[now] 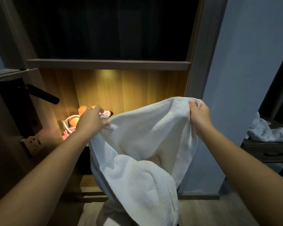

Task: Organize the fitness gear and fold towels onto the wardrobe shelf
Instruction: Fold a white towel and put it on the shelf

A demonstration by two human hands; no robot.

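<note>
A black door handle [39,93] is seen far on the left. Just right of it, some pink, orange and white fitness gear [73,122] is tucked into the left corner of the lit wardrobe shelf [137,88]. One top corner of a white towel [142,144] is pinched by the left hand [91,119], with the fingers curled round the cloth. The towel is held up in the air in front of the shelf (it hangs down in soft, puffy folds). Its other top corner is gripped by the right hand [198,111]. Far on the right, a heap of white cloth [268,131] is piled on a dark side table [268,154].
</note>
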